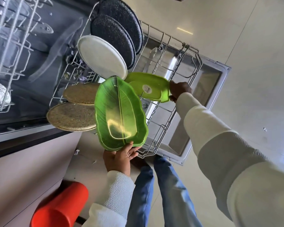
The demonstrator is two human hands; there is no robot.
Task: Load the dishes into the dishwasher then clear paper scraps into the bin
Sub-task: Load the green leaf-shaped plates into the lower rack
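The dishwasher's lower rack [164, 128] is pulled out over the open door [208, 89]. Standing in it are two dark speckled plates [115, 35], a white plate [102, 56] and two tan speckled plates [72, 117]. My left hand [120, 158] holds a green leaf-shaped plate [120, 112] by its near end, above the rack's front. My right hand [179, 91] grips the edge of a second green leaf plate [147, 87], underside up, over the rack beside the white plate.
The upper rack [11, 46] sits at the top left with a white dish [0, 95] in it. A red bin [59, 205] stands by the cabinet at the bottom left. Small paper scraps [76, 152] lie on the tiled floor. My legs in jeans [162, 185] are below.
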